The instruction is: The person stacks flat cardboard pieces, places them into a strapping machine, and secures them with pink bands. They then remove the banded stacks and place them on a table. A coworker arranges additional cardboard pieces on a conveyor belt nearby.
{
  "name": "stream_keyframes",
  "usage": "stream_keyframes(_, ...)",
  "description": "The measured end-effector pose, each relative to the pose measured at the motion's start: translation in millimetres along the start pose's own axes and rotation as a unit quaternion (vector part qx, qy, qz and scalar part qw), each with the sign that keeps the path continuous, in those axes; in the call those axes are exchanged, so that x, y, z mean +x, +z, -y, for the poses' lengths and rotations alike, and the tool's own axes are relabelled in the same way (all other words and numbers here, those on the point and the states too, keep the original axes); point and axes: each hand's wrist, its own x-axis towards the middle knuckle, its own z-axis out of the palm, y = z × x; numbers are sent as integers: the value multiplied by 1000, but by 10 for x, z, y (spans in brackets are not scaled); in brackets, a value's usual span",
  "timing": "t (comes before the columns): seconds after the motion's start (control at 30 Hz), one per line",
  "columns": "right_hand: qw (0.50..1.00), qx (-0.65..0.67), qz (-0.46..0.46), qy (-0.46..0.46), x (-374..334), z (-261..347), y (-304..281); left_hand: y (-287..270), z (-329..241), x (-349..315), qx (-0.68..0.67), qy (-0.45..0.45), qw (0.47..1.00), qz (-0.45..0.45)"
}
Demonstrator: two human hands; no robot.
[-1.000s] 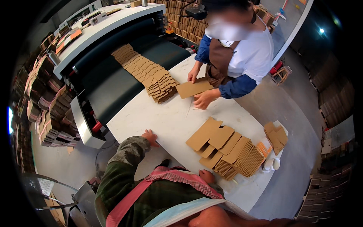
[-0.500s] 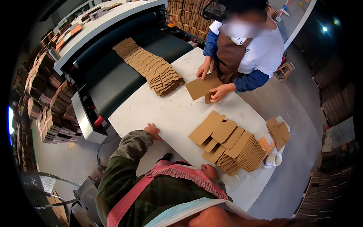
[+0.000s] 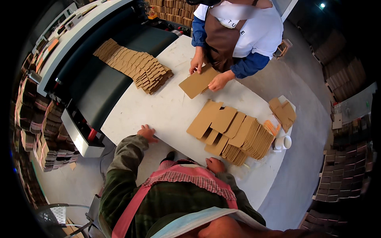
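Fanning along the near edge of the worktop (image 3: 166, 115), the stack of cardboard blanks (image 3: 238, 135) is lying just beyond the right hand (image 3: 215, 165); it is showing plain brown faces with notched flaps; its long axis is running roughly with that edge, the loosely stepped end pointing toward the dark conveyor belt (image 3: 91, 93), the tightly packed end toward the worktop's right end; the blanks are looking thin, matt and straight-sided against smooth white; the left hand (image 3: 147, 133) is resting at the near edge, its grip slack, fingers spread; the right hand is bending its fingers there, and whether its grip is closing on anything I cannot tell; opposite, a co-worker's hands (image 3: 220, 80) are holding a flat brown panel (image 3: 195, 84).
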Motion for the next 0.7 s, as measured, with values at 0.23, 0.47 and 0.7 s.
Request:
stream_keyframes(0.23,1000,18,16,16,-27,93,-91,9,-10,8,25,9,1000,-13)
stream_keyframes(0.47,997,29,51,51,-29,139,-141,-46,-32,2,14,3,1000,10)
stream_keyframes(0.7,998,30,45,45,-7,102,-114,20,11,46,18,7,1000,-3)
